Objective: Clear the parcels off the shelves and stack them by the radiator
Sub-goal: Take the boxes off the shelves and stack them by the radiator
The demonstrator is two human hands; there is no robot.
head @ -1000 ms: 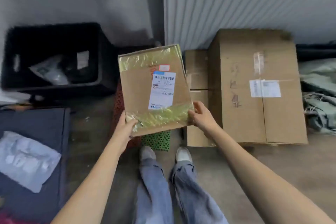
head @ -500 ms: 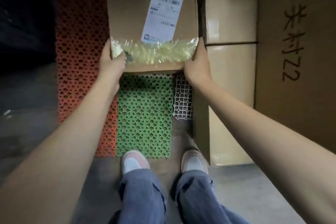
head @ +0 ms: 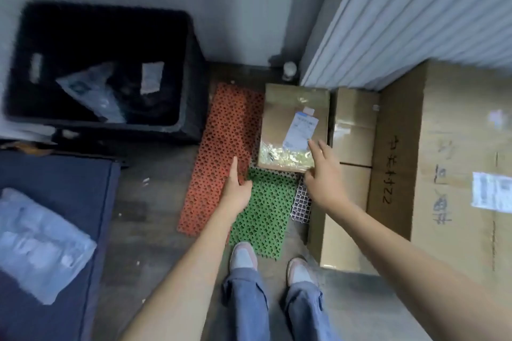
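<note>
Fingers (head: 313, 148) now off grounded parcel (head: 295, 124)

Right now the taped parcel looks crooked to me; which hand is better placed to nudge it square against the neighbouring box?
Probably the right hand: its fingers hover at the taped parcel's near right corner. The left hand is over the red mat, apart from it.

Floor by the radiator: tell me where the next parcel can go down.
Bare floor lies between the dark mat and the orange mat. The green mat ahead of the shoes is uncovered too. Under the radiator it is crowded: the parcel, the small boxes and the big box stand close together.
</note>
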